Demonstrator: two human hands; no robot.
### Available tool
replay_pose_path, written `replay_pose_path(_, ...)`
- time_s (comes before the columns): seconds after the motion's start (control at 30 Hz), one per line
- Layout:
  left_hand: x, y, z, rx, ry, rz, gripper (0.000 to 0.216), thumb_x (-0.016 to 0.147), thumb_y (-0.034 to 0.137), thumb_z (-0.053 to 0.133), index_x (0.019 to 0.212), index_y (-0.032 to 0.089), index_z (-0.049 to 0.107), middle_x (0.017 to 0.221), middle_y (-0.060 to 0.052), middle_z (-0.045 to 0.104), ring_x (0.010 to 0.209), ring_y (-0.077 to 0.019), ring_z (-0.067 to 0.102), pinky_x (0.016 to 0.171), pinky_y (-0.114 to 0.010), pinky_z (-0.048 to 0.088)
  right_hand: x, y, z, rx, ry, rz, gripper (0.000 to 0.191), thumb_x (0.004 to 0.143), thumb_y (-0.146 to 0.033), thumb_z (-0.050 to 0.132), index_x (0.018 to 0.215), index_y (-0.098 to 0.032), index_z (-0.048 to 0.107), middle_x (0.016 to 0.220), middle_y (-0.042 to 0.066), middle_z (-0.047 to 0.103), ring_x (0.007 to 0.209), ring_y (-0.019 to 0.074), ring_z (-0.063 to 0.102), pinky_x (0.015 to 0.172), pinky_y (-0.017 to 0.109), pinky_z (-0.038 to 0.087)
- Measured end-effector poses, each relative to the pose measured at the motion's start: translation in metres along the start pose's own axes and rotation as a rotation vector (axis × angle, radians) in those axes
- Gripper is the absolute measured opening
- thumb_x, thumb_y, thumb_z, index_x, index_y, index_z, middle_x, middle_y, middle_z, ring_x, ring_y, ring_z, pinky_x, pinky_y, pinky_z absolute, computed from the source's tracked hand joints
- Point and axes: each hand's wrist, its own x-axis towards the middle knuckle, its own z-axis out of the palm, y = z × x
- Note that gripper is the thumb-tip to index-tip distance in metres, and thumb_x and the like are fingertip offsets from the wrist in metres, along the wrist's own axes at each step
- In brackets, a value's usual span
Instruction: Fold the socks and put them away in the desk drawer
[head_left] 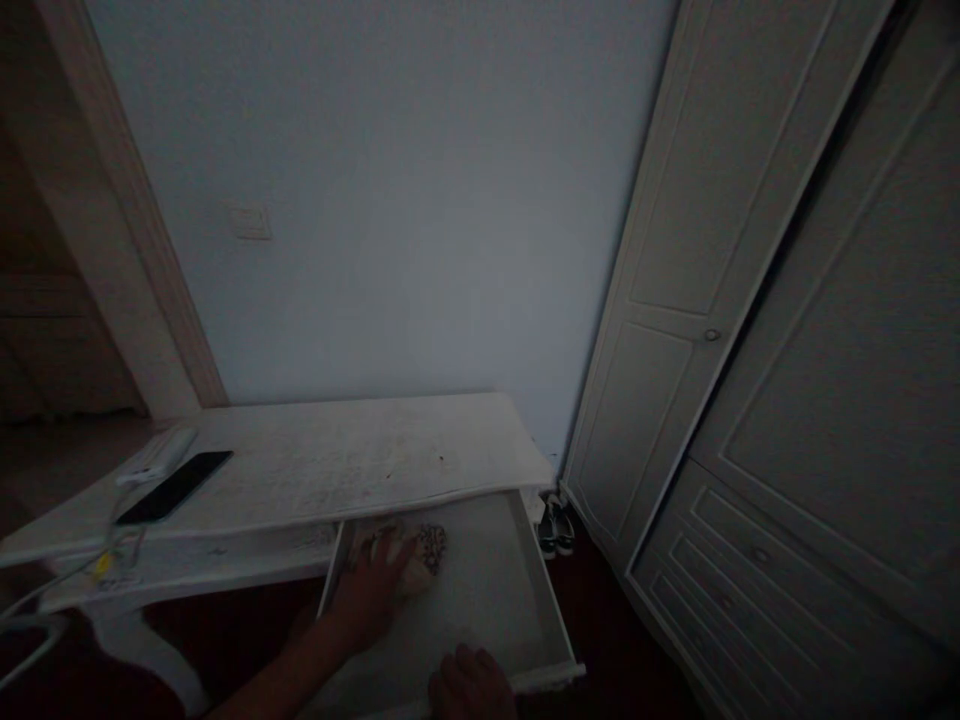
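Note:
A white drawer (480, 600) is pulled out from the white table (360, 440). Inside its left back corner lies a small beige cloth bundle (417, 578) with a dark-and-light patterned part (433, 546). My left hand (371, 590) reaches in and rests on the bundle, its fingers spread over it and partly hard to make out in the dim light. At the drawer's front edge, my right hand (471, 685) has its fingers curled over the front panel (544, 678). The rest of that hand is cut off by the frame's bottom.
A black phone (176, 488) lies on the table's left end beside a white box-like object (156, 455) and a cable (60, 583). Dark shoes (556, 527) stand on the floor right of the drawer. A wardrobe (667, 300) rises at the right, against the wall (420, 200).

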Motion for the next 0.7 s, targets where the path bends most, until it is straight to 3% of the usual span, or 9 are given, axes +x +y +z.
replay_pose_path(0.13,-0.010,-0.009,0.001,0.035,-0.061,0.082,0.110,0.077,0.006,0.069,0.167,0.043,0.017,0.176,-0.016,0.021,0.152,-0.0459,0.038,0.110,-0.056,0.048,0.008,-0.002,-0.011,0.055,-0.071,0.037,0.073,0.099,-0.084,0.029,0.068,-0.024,0.055,0.061,0.001,0.061,0.062,0.0188,0.060,0.061,0.035,0.038)
replay_pose_path(0.27,0.001,-0.005,-0.007,0.021,0.044,0.046,0.082,0.091,0.023,0.066,0.164,0.039,0.034,0.166,-0.017,0.042,0.138,-0.0429,0.055,0.105,-0.055,0.052,0.006,-0.002,-0.014,0.046,-0.135,0.032,0.074,0.093,-0.090,0.035,0.068,-0.024,0.056,0.062,0.001,0.062,0.064,0.0201,0.062,0.063,0.036,0.040)
replay_pose_path(0.33,0.013,0.001,-0.011,0.044,0.102,-0.054,0.069,0.097,0.028,0.060,0.163,0.032,0.041,0.157,-0.021,0.051,0.128,-0.0416,0.062,0.099,-0.053,0.056,0.003,-0.002,-0.012,0.028,-0.131,0.030,0.073,0.091,-0.091,0.039,0.069,-0.024,0.057,0.064,0.002,0.064,0.067,0.0208,0.063,0.065,0.036,0.041)
replay_pose_path(0.43,0.031,0.014,-0.013,0.065,0.144,-0.149,0.064,0.101,0.021,0.048,0.163,0.027,0.040,0.146,-0.026,0.057,0.113,-0.0403,0.069,0.087,-0.051,0.060,0.000,-0.002,-0.008,0.026,-0.124,0.025,0.071,0.091,-0.090,0.042,0.069,-0.024,0.057,0.064,0.002,0.064,0.067,0.0205,0.063,0.065,0.036,0.040)
replay_pose_path(0.57,0.050,0.034,-0.014,0.049,0.147,-0.137,0.063,0.101,0.015,0.041,0.161,0.034,0.042,0.138,-0.025,0.061,0.104,-0.0377,0.072,0.079,-0.048,0.060,-0.001,-0.003,-0.006,0.050,-0.118,0.032,0.072,0.093,-0.089,0.038,0.068,-0.024,0.056,0.061,0.002,0.061,0.066,0.0209,0.062,0.063,0.036,0.038)
replay_pose_path(0.7,0.064,0.056,-0.023,0.008,0.131,-0.064,0.063,0.099,0.018,0.051,0.159,0.037,0.044,0.137,-0.024,0.061,0.109,-0.0407,0.070,0.080,-0.049,0.058,-0.001,-0.004,-0.006,0.047,-0.140,0.030,0.072,0.091,-0.090,0.040,0.069,-0.024,0.058,0.062,0.003,0.062,0.065,0.0213,0.062,0.063,0.035,0.038)
